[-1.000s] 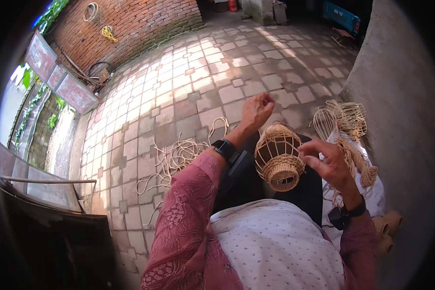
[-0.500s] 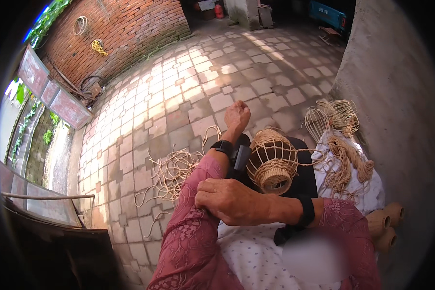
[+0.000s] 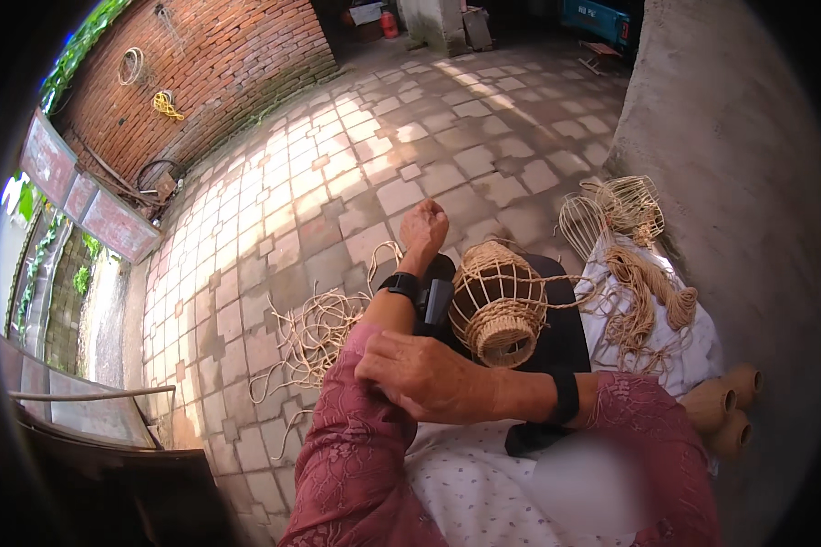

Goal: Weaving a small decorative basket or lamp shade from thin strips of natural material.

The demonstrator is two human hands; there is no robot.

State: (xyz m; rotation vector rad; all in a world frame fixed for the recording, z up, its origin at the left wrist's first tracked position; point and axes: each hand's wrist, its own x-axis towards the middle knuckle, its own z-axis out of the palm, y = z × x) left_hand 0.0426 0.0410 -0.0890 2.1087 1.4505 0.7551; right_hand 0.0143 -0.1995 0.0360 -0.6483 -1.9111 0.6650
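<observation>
Sleeve-fixing, it seems, with the part-woven basket (image 3: 499, 308) resting on the lap.
The right hand (image 3: 420, 372), on the basket's near left side, has its grip pinched on the left sleeve (image 3: 351, 456); the left hand (image 3: 425, 226) is raised beyond the basket's left side, off the weave. Its fingers look curled, but I cannot tell whether that grip is clenched or slack. A cord (image 3: 570, 277) leads from the basket toward the rope bundle (image 3: 643, 287) on its right. Resuming the weaving would call for letting go of the sleeve, steadying the basket and picking up that cord. The right fingertips are lost in the sleeve, the basket's underside is out of sight, and a pale blur hides part of the apron (image 3: 470, 469) below the basket.
</observation>
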